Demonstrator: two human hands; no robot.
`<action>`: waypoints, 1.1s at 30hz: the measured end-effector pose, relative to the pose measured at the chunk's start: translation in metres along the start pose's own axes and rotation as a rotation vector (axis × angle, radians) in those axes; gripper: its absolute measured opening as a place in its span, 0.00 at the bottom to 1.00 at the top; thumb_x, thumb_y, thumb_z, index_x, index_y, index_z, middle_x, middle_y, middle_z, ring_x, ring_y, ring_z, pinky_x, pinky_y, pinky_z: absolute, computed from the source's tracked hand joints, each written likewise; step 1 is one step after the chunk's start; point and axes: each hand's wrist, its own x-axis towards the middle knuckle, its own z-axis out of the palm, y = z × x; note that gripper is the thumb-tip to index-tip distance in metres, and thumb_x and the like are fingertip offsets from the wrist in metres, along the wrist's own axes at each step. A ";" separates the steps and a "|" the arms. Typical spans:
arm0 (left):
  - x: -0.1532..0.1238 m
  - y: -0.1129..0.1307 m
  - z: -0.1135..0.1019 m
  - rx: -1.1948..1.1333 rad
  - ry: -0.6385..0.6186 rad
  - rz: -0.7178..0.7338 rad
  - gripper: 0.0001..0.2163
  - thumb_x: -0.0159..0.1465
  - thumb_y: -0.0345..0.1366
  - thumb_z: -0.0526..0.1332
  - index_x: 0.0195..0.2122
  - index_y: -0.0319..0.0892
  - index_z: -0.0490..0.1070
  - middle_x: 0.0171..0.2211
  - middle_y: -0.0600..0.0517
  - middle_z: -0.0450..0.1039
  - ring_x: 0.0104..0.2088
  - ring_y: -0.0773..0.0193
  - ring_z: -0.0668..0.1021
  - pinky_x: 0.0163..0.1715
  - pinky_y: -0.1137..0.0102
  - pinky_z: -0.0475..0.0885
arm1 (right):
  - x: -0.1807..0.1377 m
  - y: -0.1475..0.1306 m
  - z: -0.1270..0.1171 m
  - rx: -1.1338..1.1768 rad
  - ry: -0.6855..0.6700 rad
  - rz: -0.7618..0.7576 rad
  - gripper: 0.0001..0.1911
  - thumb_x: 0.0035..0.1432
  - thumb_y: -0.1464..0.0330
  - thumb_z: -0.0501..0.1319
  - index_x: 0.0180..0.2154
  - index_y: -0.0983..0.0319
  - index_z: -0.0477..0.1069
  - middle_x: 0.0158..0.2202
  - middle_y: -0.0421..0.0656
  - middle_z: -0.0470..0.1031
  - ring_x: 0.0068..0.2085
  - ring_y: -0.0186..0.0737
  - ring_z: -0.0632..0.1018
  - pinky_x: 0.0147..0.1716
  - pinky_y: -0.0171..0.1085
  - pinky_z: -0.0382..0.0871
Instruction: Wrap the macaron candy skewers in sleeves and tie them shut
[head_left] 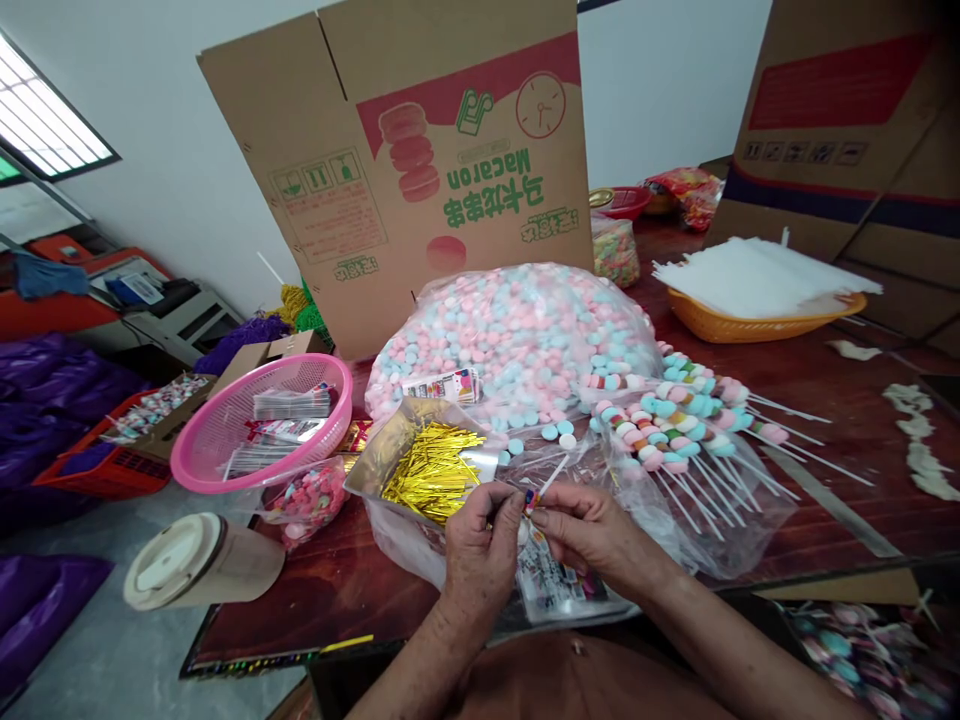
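My left hand [484, 540] and my right hand [589, 525] meet near the table's front edge, both with fingers pinched. Between them is the gathered neck of a printed plastic candy wrapper [559, 585], its clear body hanging below. A white stick [555, 472] pokes up and right from the pinched neck. What lies inside the wrapper is mostly hidden by my fingers. Just behind my left hand, gold twist ties [435, 470] fill an open tray [367, 468]. Skewers of pastel candies [675, 425] lie on clear plastic to the right, sticks toward me.
Behind stands a big bag of pink and blue candies [517, 340], backed by a tall cardboard box [450, 60]. A pink basket [341, 400] holds wrappers at left, beside a lidded cup [232, 565]. White sticks [757, 275] fill an orange basket [720, 325].
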 end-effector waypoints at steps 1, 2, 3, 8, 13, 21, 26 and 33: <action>-0.001 0.000 0.001 -0.036 0.004 -0.017 0.06 0.57 0.38 0.60 0.28 0.41 0.72 0.24 0.53 0.71 0.26 0.66 0.71 0.29 0.74 0.65 | 0.000 -0.001 0.000 0.048 -0.016 0.020 0.16 0.51 0.55 0.57 0.29 0.63 0.66 0.14 0.32 0.59 0.14 0.25 0.54 0.13 0.29 0.46; -0.001 -0.001 0.002 -0.092 0.003 -0.045 0.06 0.56 0.38 0.61 0.28 0.41 0.72 0.23 0.53 0.71 0.25 0.67 0.70 0.28 0.75 0.65 | 0.000 -0.001 0.001 0.065 -0.017 0.011 0.17 0.51 0.55 0.58 0.29 0.63 0.66 0.14 0.32 0.59 0.14 0.25 0.54 0.13 0.29 0.46; -0.002 -0.001 0.003 -0.166 -0.004 -0.089 0.07 0.56 0.39 0.62 0.27 0.41 0.71 0.23 0.54 0.70 0.24 0.68 0.70 0.26 0.75 0.64 | 0.000 -0.002 0.001 0.053 -0.011 -0.020 0.16 0.51 0.55 0.58 0.28 0.63 0.66 0.14 0.32 0.59 0.14 0.25 0.55 0.14 0.29 0.47; 0.000 0.005 0.007 -0.601 -0.093 -0.419 0.10 0.50 0.39 0.66 0.24 0.40 0.66 0.18 0.58 0.66 0.17 0.74 0.66 0.19 0.78 0.61 | -0.003 -0.002 -0.004 -0.161 0.014 -0.242 0.13 0.54 0.61 0.57 0.26 0.63 0.69 0.19 0.36 0.64 0.21 0.29 0.64 0.20 0.30 0.58; 0.006 0.010 0.006 -0.714 -0.221 -0.718 0.14 0.43 0.35 0.70 0.24 0.39 0.65 0.15 0.57 0.67 0.14 0.73 0.67 0.15 0.77 0.63 | -0.004 -0.002 -0.008 -0.280 0.008 -0.325 0.10 0.56 0.65 0.56 0.28 0.63 0.70 0.23 0.39 0.70 0.27 0.33 0.70 0.27 0.32 0.64; 0.010 -0.005 0.014 -0.641 -0.206 -0.811 0.15 0.42 0.36 0.70 0.28 0.39 0.66 0.13 0.56 0.67 0.11 0.69 0.68 0.09 0.78 0.60 | 0.002 0.014 0.005 0.104 0.056 -0.066 0.11 0.51 0.62 0.59 0.32 0.61 0.62 0.17 0.33 0.66 0.18 0.29 0.68 0.18 0.29 0.60; 0.009 -0.006 0.019 -0.611 -0.048 -0.661 0.16 0.41 0.40 0.70 0.26 0.38 0.66 0.14 0.57 0.68 0.11 0.72 0.68 0.12 0.77 0.64 | 0.005 0.025 0.006 0.125 0.130 -0.061 0.17 0.49 0.61 0.61 0.39 0.63 0.65 0.18 0.33 0.64 0.19 0.28 0.65 0.18 0.28 0.59; 0.006 -0.010 0.024 -0.575 -0.174 -0.790 0.13 0.44 0.38 0.68 0.27 0.37 0.67 0.10 0.57 0.64 0.09 0.69 0.67 0.08 0.78 0.58 | 0.001 0.013 0.001 0.047 -0.082 -0.056 0.12 0.51 0.62 0.59 0.32 0.64 0.71 0.19 0.37 0.69 0.20 0.28 0.66 0.19 0.29 0.57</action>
